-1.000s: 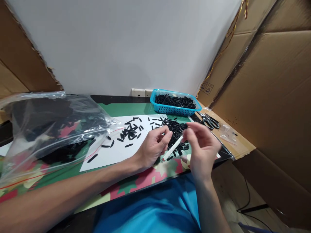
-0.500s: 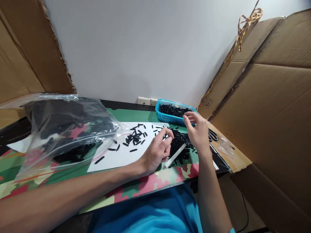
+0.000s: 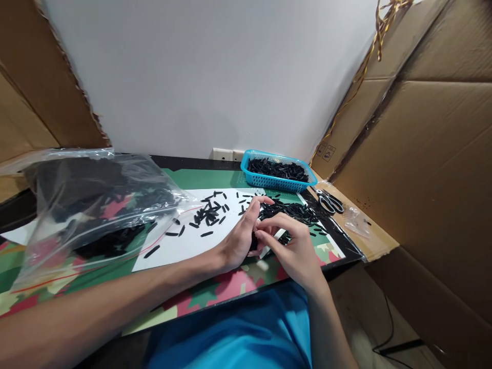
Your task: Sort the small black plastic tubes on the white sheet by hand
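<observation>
My left hand (image 3: 240, 238) is cupped low over the front of the table, its index finger stretched out and its other fingers partly hidden. Something dark shows inside its palm, too small to name. My right hand (image 3: 294, 246) meets it there, thumb and index finger pinched together at the left palm; what they pinch is hidden. Just behind both hands spreads a pile of short black strips (image 3: 295, 211). More loose black strips (image 3: 209, 215) are scattered over a white sheet (image 3: 169, 254) to the left.
A blue basket (image 3: 282, 182) full of black strips stands at the back by the wall. Scissors (image 3: 326, 202) and a small clear bag (image 3: 355, 221) lie right. On the left, a large clear zip bag (image 3: 154, 179) contains black pieces. Cardboard walls (image 3: 434, 169) flank the table.
My right hand has come down and left from near the basket to my left hand, its fingers now pinched. My left hand's index finger has straightened. The scissors have come into fuller view.
</observation>
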A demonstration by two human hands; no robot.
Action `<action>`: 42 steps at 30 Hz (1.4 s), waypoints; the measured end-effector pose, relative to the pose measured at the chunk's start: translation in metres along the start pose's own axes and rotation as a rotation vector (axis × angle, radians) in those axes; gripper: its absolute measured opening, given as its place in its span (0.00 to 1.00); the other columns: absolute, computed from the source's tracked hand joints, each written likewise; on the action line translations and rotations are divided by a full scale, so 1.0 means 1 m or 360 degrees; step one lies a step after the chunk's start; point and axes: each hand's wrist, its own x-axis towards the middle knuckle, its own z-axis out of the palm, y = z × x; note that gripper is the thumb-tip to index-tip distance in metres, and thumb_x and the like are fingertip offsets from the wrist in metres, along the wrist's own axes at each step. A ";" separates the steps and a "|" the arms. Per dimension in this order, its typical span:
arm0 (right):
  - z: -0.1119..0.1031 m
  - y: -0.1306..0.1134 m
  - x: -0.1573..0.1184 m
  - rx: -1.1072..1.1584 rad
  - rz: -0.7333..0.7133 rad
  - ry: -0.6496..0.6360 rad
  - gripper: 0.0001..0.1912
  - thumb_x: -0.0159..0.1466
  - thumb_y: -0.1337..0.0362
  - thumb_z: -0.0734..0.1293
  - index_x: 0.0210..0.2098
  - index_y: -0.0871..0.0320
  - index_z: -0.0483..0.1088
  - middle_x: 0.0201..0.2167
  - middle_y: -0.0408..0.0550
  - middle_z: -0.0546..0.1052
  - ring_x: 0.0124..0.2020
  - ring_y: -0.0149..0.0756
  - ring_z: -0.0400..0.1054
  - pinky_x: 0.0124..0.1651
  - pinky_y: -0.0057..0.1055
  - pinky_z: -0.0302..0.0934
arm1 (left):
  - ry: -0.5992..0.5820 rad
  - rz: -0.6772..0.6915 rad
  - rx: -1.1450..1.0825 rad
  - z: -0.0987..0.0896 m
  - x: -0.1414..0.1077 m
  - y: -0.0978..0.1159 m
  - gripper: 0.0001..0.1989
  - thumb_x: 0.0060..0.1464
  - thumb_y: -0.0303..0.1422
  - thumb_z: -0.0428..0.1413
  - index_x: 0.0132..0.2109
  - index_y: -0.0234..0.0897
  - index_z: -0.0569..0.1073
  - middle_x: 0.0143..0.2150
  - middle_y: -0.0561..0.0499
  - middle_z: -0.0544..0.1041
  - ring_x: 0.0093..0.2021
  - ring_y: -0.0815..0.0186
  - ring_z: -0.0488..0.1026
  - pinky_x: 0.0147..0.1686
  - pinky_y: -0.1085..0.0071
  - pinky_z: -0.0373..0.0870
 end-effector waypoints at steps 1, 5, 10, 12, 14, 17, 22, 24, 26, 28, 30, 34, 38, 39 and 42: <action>0.000 0.000 0.000 -0.0037 -0.0009 -0.0034 0.04 0.70 0.65 0.73 0.41 0.52 0.82 0.33 0.44 0.79 0.37 0.39 0.72 0.44 0.35 0.66 | 0.0001 -0.0014 0.0008 0.001 0.000 0.001 0.29 0.69 0.62 0.42 0.63 0.49 0.60 0.23 0.61 0.66 0.17 0.69 0.62 0.14 0.81 0.54; 0.003 0.001 0.000 -0.0048 0.0034 -0.0058 0.06 0.70 0.68 0.72 0.36 0.53 0.79 0.35 0.44 0.79 0.38 0.39 0.72 0.44 0.34 0.66 | 0.0010 -0.0015 0.0071 0.003 0.001 0.004 0.27 0.68 0.61 0.46 0.58 0.46 0.62 0.23 0.62 0.65 0.16 0.71 0.59 0.14 0.79 0.55; 0.000 0.008 0.000 0.0215 0.0132 0.0195 0.04 0.69 0.65 0.71 0.37 0.55 0.78 0.36 0.46 0.82 0.38 0.37 0.76 0.43 0.32 0.71 | 0.0086 -0.0005 0.0091 0.003 0.003 0.005 0.17 0.69 0.52 0.53 0.48 0.43 0.65 0.20 0.64 0.59 0.16 0.75 0.52 0.15 0.81 0.52; -0.003 0.012 0.001 0.0281 0.0178 0.0320 0.04 0.67 0.63 0.73 0.36 0.55 0.79 0.35 0.46 0.83 0.37 0.38 0.77 0.40 0.31 0.72 | 0.0103 -0.0014 0.0045 0.002 0.004 0.004 0.17 0.69 0.51 0.53 0.43 0.42 0.66 0.19 0.65 0.58 0.16 0.76 0.49 0.15 0.82 0.50; -0.006 0.017 0.001 0.0363 0.0224 0.0426 0.04 0.64 0.62 0.76 0.36 0.56 0.81 0.34 0.46 0.84 0.35 0.38 0.77 0.36 0.31 0.73 | 0.0101 -0.0001 0.0027 0.002 0.004 0.003 0.18 0.68 0.49 0.55 0.39 0.40 0.66 0.19 0.64 0.58 0.16 0.77 0.49 0.15 0.82 0.49; -0.009 0.023 0.001 0.0485 0.0263 0.0531 0.06 0.62 0.61 0.79 0.36 0.56 0.82 0.34 0.47 0.84 0.32 0.37 0.77 0.33 0.32 0.75 | 0.0050 0.0012 0.0049 0.002 0.004 0.002 0.20 0.67 0.48 0.57 0.34 0.39 0.65 0.20 0.63 0.59 0.16 0.78 0.50 0.14 0.82 0.49; -0.010 0.023 -0.001 0.0443 0.0225 0.0586 0.06 0.62 0.63 0.79 0.37 0.56 0.82 0.35 0.48 0.84 0.35 0.39 0.79 0.36 0.33 0.76 | -0.0018 0.0038 0.0101 0.002 0.003 0.002 0.21 0.68 0.50 0.55 0.33 0.39 0.66 0.16 0.63 0.58 0.15 0.78 0.48 0.15 0.81 0.49; -0.010 0.021 -0.001 0.0420 0.0187 0.0559 0.05 0.63 0.64 0.78 0.38 0.56 0.82 0.36 0.48 0.85 0.38 0.40 0.79 0.38 0.33 0.76 | -0.0027 0.0054 0.0111 0.001 0.003 0.001 0.21 0.68 0.50 0.55 0.34 0.39 0.66 0.16 0.63 0.58 0.14 0.78 0.47 0.14 0.81 0.50; -0.010 0.020 -0.002 0.0401 0.0155 0.0528 0.04 0.64 0.64 0.78 0.39 0.55 0.82 0.36 0.49 0.85 0.39 0.40 0.80 0.40 0.34 0.76 | -0.0030 0.0058 0.0111 0.001 0.004 0.001 0.21 0.68 0.50 0.56 0.34 0.39 0.65 0.17 0.63 0.58 0.15 0.78 0.48 0.14 0.81 0.49; -0.010 0.019 -0.002 0.0385 0.0146 0.0514 0.04 0.64 0.64 0.77 0.39 0.55 0.82 0.36 0.48 0.85 0.39 0.40 0.80 0.40 0.34 0.76 | -0.0025 0.0054 0.0102 0.001 0.004 0.000 0.22 0.68 0.50 0.56 0.33 0.39 0.64 0.18 0.63 0.58 0.15 0.78 0.48 0.15 0.82 0.49; -0.010 0.020 -0.002 0.0383 0.0154 0.0513 0.04 0.64 0.64 0.77 0.39 0.55 0.82 0.36 0.48 0.85 0.39 0.40 0.80 0.39 0.34 0.77 | -0.0022 0.0050 0.0094 0.001 0.004 0.000 0.22 0.68 0.50 0.56 0.32 0.39 0.64 0.18 0.63 0.57 0.15 0.78 0.48 0.15 0.82 0.49; -0.010 0.021 -0.002 0.0426 0.0155 0.0518 0.04 0.63 0.64 0.78 0.39 0.55 0.82 0.36 0.48 0.85 0.39 0.39 0.80 0.40 0.33 0.76 | -0.0015 0.0058 0.0102 0.003 0.003 0.002 0.21 0.68 0.49 0.56 0.34 0.40 0.64 0.17 0.63 0.58 0.15 0.78 0.47 0.15 0.82 0.50; -0.010 0.023 -0.002 0.0460 0.0183 0.0537 0.05 0.63 0.63 0.78 0.39 0.55 0.82 0.36 0.47 0.84 0.38 0.38 0.79 0.38 0.32 0.75 | 0.0016 0.0078 0.0122 0.003 0.002 0.003 0.19 0.68 0.48 0.57 0.37 0.40 0.65 0.17 0.64 0.59 0.15 0.78 0.49 0.15 0.82 0.51; -0.011 0.023 -0.002 0.0465 0.0199 0.0533 0.05 0.64 0.63 0.78 0.39 0.55 0.83 0.36 0.47 0.84 0.38 0.39 0.78 0.37 0.32 0.75 | 0.0015 0.0085 0.0126 0.003 0.002 0.003 0.19 0.68 0.48 0.58 0.37 0.40 0.65 0.17 0.64 0.59 0.15 0.78 0.49 0.15 0.82 0.51; -0.012 0.024 -0.001 0.0454 0.0260 0.0482 0.05 0.65 0.61 0.77 0.39 0.55 0.83 0.36 0.47 0.84 0.36 0.38 0.78 0.36 0.31 0.75 | -0.0006 0.0093 0.0143 0.002 0.003 0.003 0.18 0.68 0.48 0.57 0.38 0.40 0.65 0.18 0.65 0.59 0.15 0.78 0.49 0.15 0.82 0.51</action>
